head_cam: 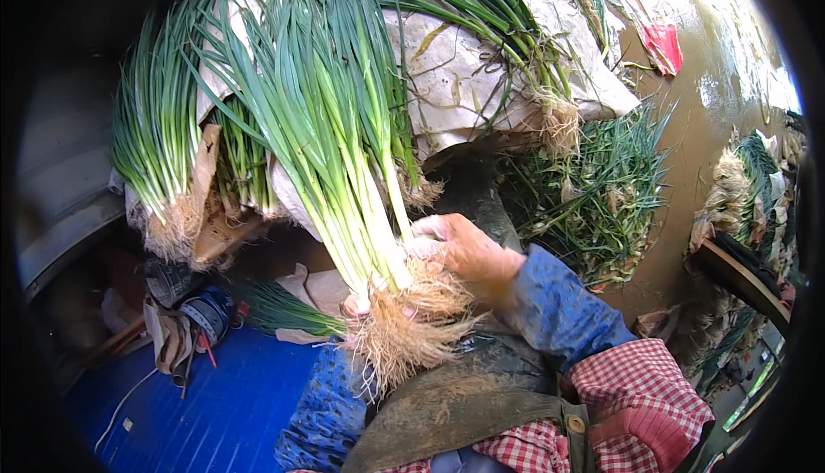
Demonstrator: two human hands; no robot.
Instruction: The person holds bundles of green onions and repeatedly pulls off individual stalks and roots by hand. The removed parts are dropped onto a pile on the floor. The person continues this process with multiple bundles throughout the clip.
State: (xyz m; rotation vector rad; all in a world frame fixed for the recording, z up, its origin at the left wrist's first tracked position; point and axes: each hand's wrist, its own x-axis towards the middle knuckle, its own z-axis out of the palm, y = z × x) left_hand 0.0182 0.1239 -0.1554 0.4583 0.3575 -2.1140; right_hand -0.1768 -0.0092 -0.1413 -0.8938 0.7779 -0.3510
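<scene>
A large bunch of green onions (341,170) stands before me, its leaves pointing away and its tangled pale roots (412,331) hanging towards my lap. My left hand (356,305) is shut around the bunch at its white base, mostly hidden by stalks and roots. On the right side of the same bunch, my right hand (467,250) has thumb and fingers pinched on a white stalk just above the roots. Blue sleeve covers (567,308) reach up both forearms, and a muddy dark apron (451,402) lies across my lap.
More green onions (161,112) rest at the left on a dirty pale cloth (464,80). A dark-leaved bunch (535,41) lies on it at right. Trimmed leaves (599,196) are heaped on wet ground. A blue surface (213,402) and a roll of tape (209,308) are at lower left.
</scene>
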